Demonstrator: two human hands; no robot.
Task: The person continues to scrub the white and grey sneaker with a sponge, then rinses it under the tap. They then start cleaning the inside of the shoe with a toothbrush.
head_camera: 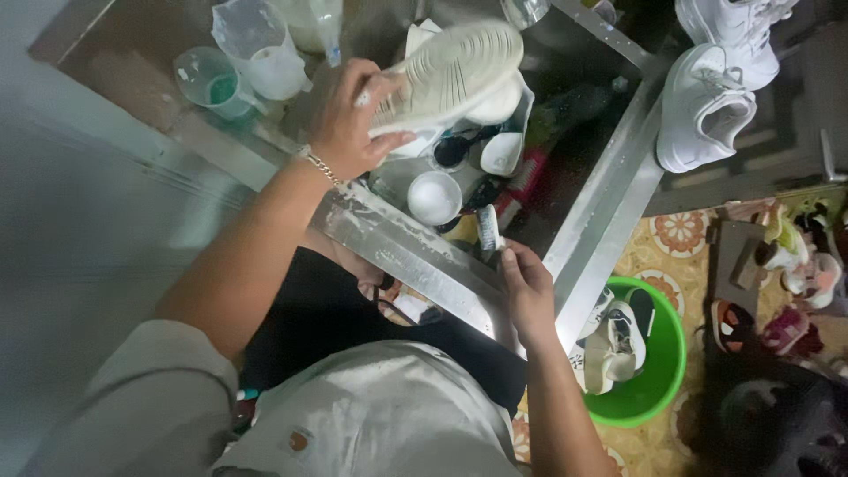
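Shoe scrubbing under way — left hand clamps the shoe, sole up; right hand grips a brush near the rim. Next — likely bristles meeting sole.

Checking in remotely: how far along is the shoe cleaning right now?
Apparently done: a white pair rests on the metal ledge, upper right. In hand: the left hand holds a white shoe sole-up over the sink while the right hand grips a small brush beside a white bowl. Likely left: shoes in the green basin and colourful pairs on the floor.
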